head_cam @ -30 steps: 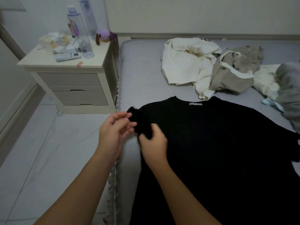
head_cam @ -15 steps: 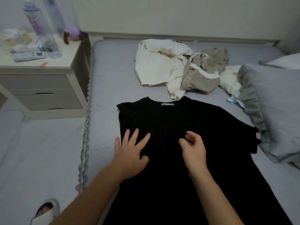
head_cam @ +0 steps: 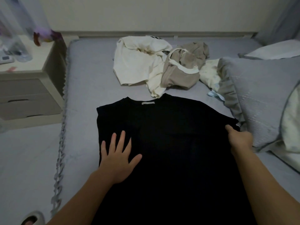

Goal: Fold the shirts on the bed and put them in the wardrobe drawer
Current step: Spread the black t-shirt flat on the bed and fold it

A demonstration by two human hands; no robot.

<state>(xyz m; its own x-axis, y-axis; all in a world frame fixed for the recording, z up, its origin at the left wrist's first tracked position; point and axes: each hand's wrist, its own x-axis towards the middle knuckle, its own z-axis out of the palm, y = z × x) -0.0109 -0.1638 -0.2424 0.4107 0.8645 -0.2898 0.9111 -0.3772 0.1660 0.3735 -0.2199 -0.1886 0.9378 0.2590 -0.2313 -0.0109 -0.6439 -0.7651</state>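
A black shirt (head_cam: 170,143) lies spread flat on the grey bed (head_cam: 90,75), collar away from me, its left sleeve folded in. My left hand (head_cam: 117,157) rests flat on the shirt's left side with fingers spread. My right hand (head_cam: 238,140) grips the shirt's right sleeve edge beside a pillow. Behind the black shirt lie a crumpled cream shirt (head_cam: 138,62) and a beige shirt with white trim (head_cam: 181,70).
A grey frilled pillow (head_cam: 259,98) sits at the right, touching the sleeve area, with another pillow (head_cam: 272,49) behind it. A nightstand (head_cam: 27,88) with bottles and a remote stands left of the bed. A slipper (head_cam: 32,219) shows on the floor at bottom left.
The left sleeve has been folded in and the hands let it go. My left hand has laid flat on the shirt. My right hand moved right and took the right sleeve edge.
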